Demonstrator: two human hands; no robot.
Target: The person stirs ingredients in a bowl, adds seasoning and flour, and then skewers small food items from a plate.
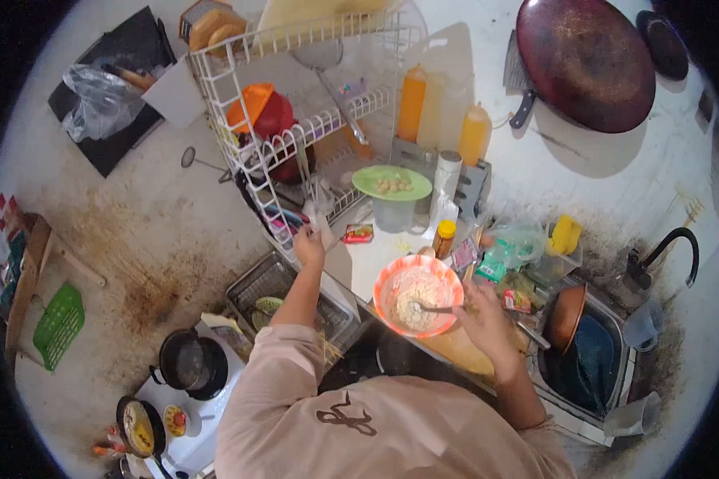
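An orange-and-white bowl (381, 281) stands at the counter's front edge, with pale flour-like powder (414, 307) inside. A spoon (435, 308) rests in the powder, its handle reaching my right hand (489, 323) at the bowl's right rim. The fingers of that hand seem closed around the handle's end, though partly hidden. Farther left, my left hand (309, 246) reaches to the white wire rack (252, 164). Its fingers pinch a clear plastic bag (320, 217) hanging there. A small red packet (358, 234) lies right of this hand.
Behind the bowl are a yellow-capped jar (444, 236) and a green plate (367, 180) with small round pieces, atop a container. Packets and bags crowd the right side, by a sink (615, 383) with a pan. At lower left, a stove (204, 419) carries pans.
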